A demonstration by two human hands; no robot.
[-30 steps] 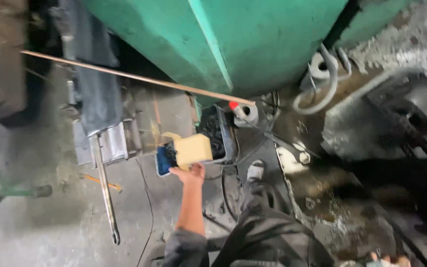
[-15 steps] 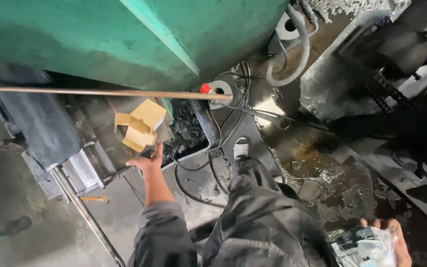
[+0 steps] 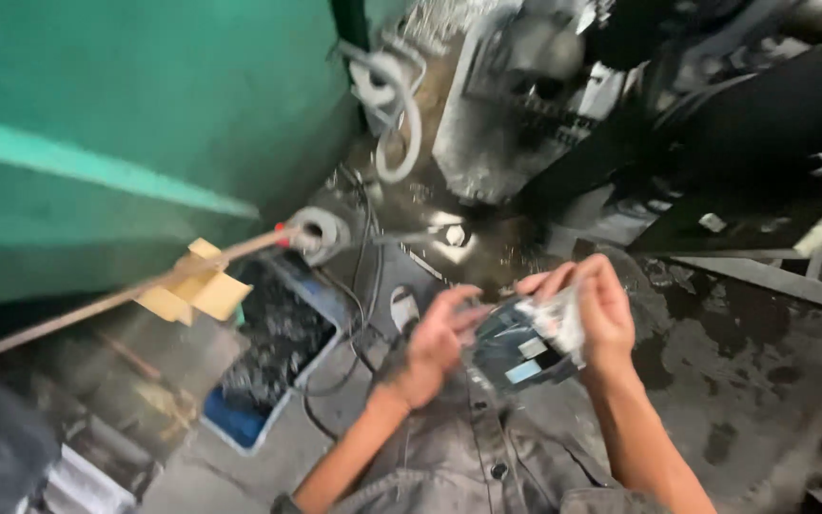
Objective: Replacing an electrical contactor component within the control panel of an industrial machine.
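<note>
Both of our hands now close on one crinkled plastic packet (image 3: 525,345): our right hand (image 3: 603,319) pinches its upper right edge between thumb and fingers, and our left hand (image 3: 435,345) grips its left side with fingers curled shut. Half a second ago only our right hand held that packet, low at our side, while our left hand reached out to the yellow cardboard pieces (image 3: 194,287); since then it has let go of them and come back in front of our chest.

We place everything else from the packet. Largest, the green machine body (image 3: 135,133) fills the space far to its upper left. A dark, grimy machine (image 3: 715,114) stands above and to its right. The blue bin (image 3: 273,366) of dark scrap lies to its left on the oily floor (image 3: 744,371). A thin rod (image 3: 116,300) runs left of the bin, crossing the cardboard pieces. A white hose (image 3: 401,124) loops above the packet.
</note>
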